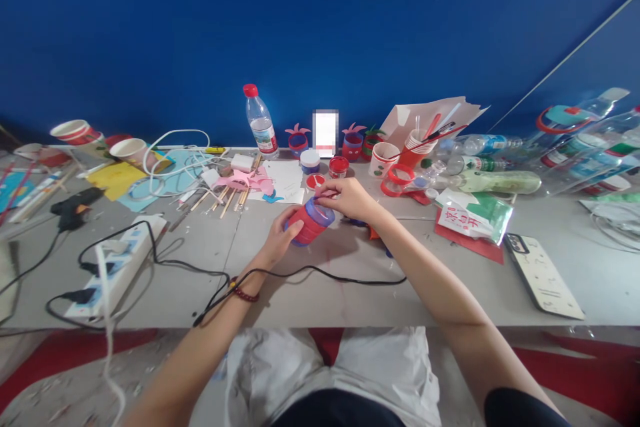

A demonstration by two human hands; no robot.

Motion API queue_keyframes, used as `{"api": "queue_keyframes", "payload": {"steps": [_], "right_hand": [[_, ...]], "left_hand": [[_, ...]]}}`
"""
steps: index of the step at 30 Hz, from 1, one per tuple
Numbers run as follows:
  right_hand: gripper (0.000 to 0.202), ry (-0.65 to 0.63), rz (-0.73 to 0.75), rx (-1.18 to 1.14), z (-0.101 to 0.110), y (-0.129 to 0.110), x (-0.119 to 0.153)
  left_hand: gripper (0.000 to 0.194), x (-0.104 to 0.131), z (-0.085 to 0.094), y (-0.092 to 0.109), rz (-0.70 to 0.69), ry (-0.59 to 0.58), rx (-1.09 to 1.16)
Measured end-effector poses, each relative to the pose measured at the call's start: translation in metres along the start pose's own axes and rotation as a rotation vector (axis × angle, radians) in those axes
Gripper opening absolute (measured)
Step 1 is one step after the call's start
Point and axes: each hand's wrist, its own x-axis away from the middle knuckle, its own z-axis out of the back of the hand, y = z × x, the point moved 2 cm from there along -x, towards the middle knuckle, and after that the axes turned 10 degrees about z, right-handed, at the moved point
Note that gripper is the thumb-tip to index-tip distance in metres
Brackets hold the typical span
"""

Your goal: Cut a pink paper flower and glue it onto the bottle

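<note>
Tilted above the table, a red cup [311, 227] with blue-purple bands at its rim and base looks like a painted, cut-off bottle bottom. My left hand [278, 240] is wrapped around its side. At the cup's open mouth, the fingers of my right hand [354, 199] are pinched together; what they hold, if anything, I cannot make out. Just beyond the cup are a paint lid [315, 181] with red on it, an open jar of red paint [339, 167] and a jar with a white lid [310, 160]. Small dark and orange pieces lie partly hidden under my right forearm.
Finished-looking red-blue cups [353, 143] line the blue wall. Left: a power strip [117, 267], glue gun [75, 208], pink cut-outs [245, 180], sticks. Right: paper cups [384, 159], plastic bottles [493, 163], phone [545, 277]. A black cable [320, 269] crosses before me.
</note>
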Motion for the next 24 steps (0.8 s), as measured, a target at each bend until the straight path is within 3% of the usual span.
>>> {"api": "queue_keyframes", "payload": {"steps": [11,24], "right_hand": [[0.010,0.069,-0.104,-0.078,-0.011,0.000,0.000],[0.009,0.102,-0.078,0.100,-0.010,-0.009,0.001]], "left_hand": [[0.038,0.001,-0.001,0.007,-0.015,0.043,-0.040],[0.043,0.000,-0.001,0.003,-0.015,0.003,-0.019]]}}
